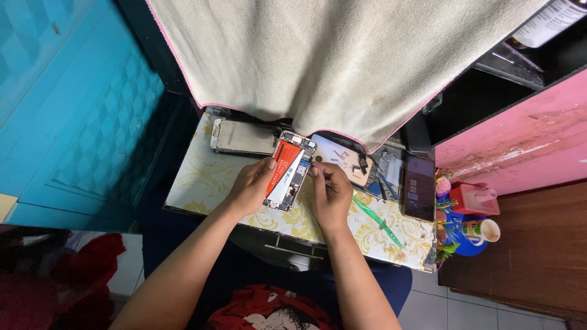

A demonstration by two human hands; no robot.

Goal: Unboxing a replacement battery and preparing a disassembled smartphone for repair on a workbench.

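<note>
An opened phone body (292,172) lies on a small table with a yellow-patterned white cover (202,177); inside it sits a red and white battery (283,166). My left hand (252,186) rests on the phone's left side, thumb on the battery. My right hand (331,194) is at the phone's right edge with fingertips pinched together near the frame; whether a small tool is between them is too small to tell. A detached phone screen panel (243,137) lies to the left behind the phone.
A green plastic pry tool (376,220) lies right of my right hand. A dark phone (419,187) lies further right, with small tools and parts (358,162) behind. A beige towel (342,55) hangs above. A red box (474,199) and cup (486,231) stand at right.
</note>
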